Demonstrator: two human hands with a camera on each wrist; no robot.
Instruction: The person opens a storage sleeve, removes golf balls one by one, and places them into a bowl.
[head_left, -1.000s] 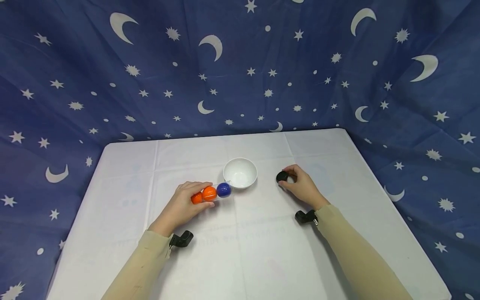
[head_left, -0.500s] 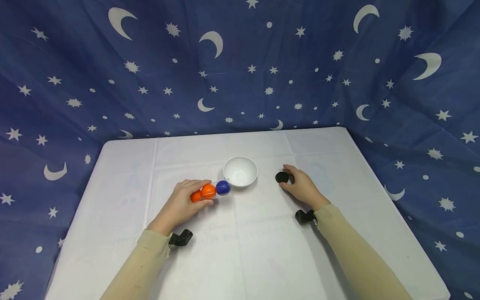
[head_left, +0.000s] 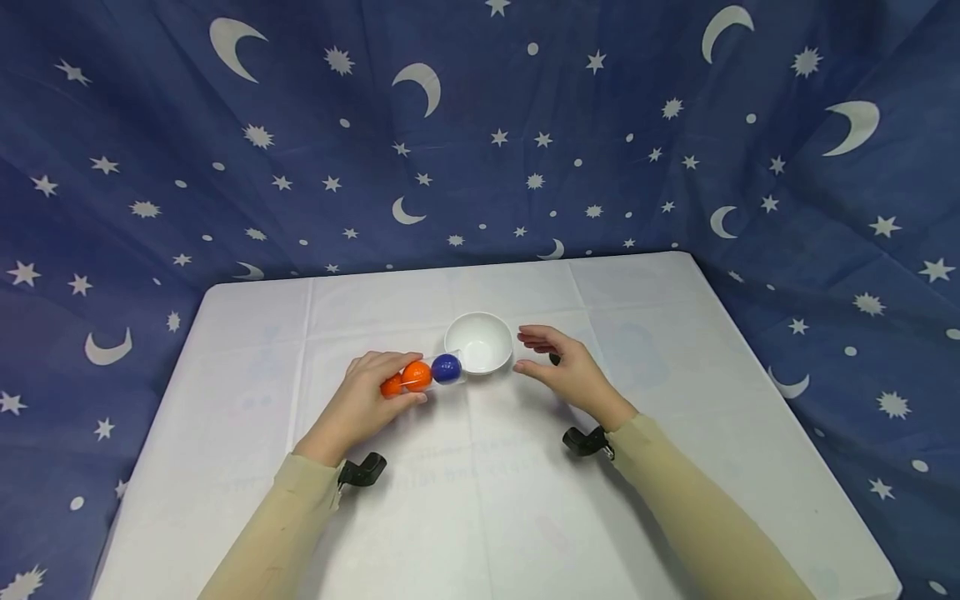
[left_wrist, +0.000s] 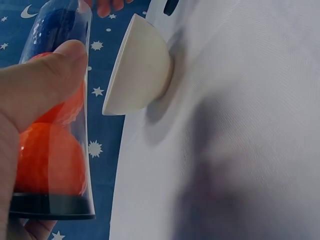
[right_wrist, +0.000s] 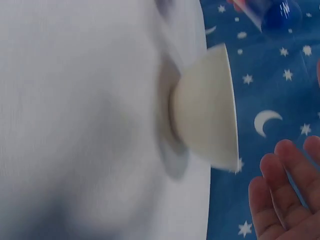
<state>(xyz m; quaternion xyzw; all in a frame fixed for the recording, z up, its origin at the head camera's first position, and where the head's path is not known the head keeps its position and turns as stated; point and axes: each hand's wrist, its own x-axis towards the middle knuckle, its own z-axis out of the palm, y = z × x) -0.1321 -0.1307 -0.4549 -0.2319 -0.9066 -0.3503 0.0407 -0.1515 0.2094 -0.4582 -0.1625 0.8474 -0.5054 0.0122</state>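
My left hand (head_left: 367,402) grips a clear tube (left_wrist: 55,206) around its side, thumb on the near side. Inside the tube sit two orange balls (left_wrist: 52,160) and a blue ball (head_left: 446,368); the blue one is at the end away from the hand, towards the bowl. A dark base closes the tube's hand end. The tube is held tilted over the table, left of a white bowl (head_left: 478,343). Just right of the bowl, my right hand (head_left: 573,379) hovers with fingers extended and nothing in it. A round black cap (head_left: 554,359) lies mostly hidden behind that hand.
The white-covered table (head_left: 480,517) has its far edge against a dark blue curtain (head_left: 480,108) printed with moons and stars. Black wrist cameras jut from both sleeves, the left camera (head_left: 363,471) and the right camera (head_left: 587,442), low over the cloth.
My right hand has let go of the black cap, left it on the table and moved left to the bowl. The left hand with the tube stays almost still.
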